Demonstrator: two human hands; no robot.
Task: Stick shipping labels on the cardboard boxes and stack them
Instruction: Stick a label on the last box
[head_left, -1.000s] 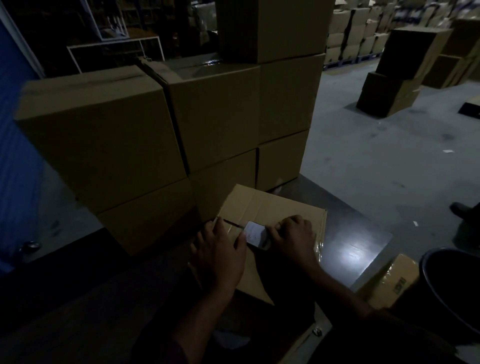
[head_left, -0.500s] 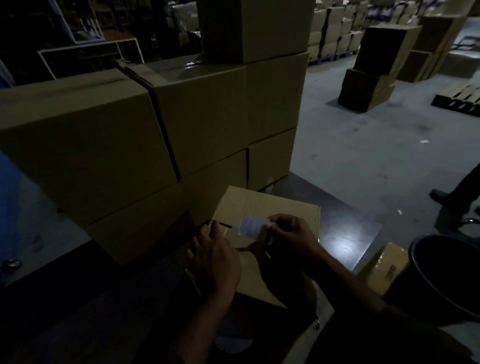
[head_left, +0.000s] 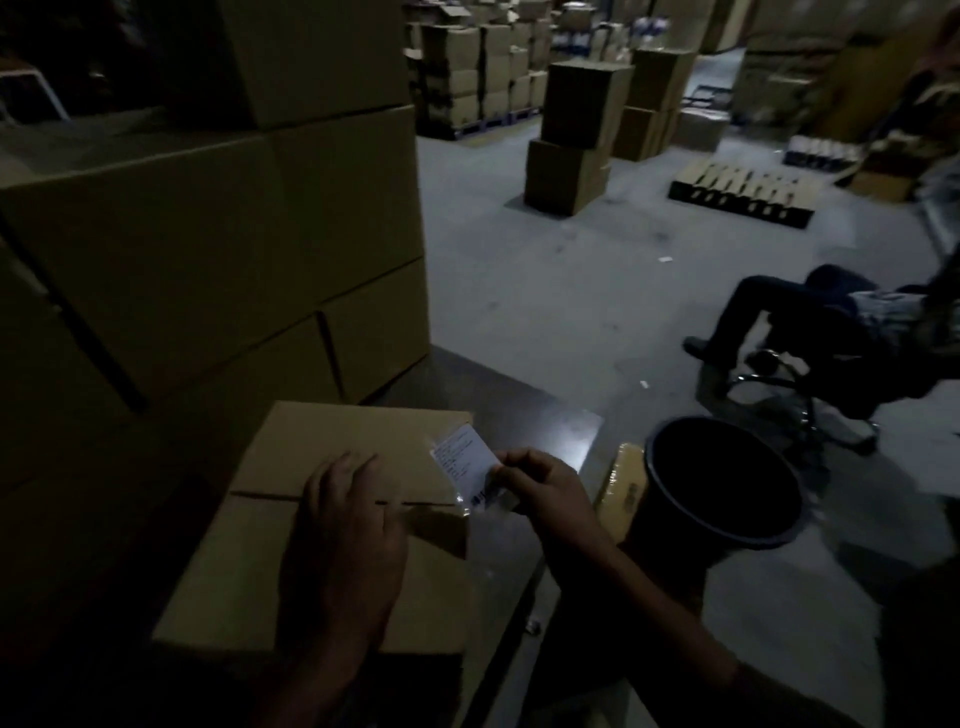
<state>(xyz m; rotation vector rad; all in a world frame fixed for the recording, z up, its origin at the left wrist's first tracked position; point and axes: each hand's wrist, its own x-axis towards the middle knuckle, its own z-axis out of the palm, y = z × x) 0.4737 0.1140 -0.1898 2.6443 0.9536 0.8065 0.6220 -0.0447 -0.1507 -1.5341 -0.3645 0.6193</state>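
Observation:
A closed cardboard box (head_left: 249, 582) lies flat in front of me on a dark table (head_left: 540, 431). My left hand (head_left: 345, 540) rests flat on the box top, fingers straight across the centre seam. My right hand (head_left: 540, 488) pinches a white printed shipping label (head_left: 464, 451) by its lower corner, holding it tilted above the box's right edge. Its clear backing hangs below my fingers. A stack of large cardboard boxes (head_left: 218, 244) stands behind and to the left.
A black round bin (head_left: 727, 493) stands right of the table, with a yellowish wrapped packet (head_left: 626, 483) beside it. A seated person's legs and a wheeled chair (head_left: 810, 353) are on the right. More box stacks (head_left: 571, 140) and a pallet (head_left: 743, 195) stand across the grey floor.
My right hand lifted the label off the box top and carried it to the box's right edge. My left hand flattened on the box. My view swung right, showing the bin and the seated person.

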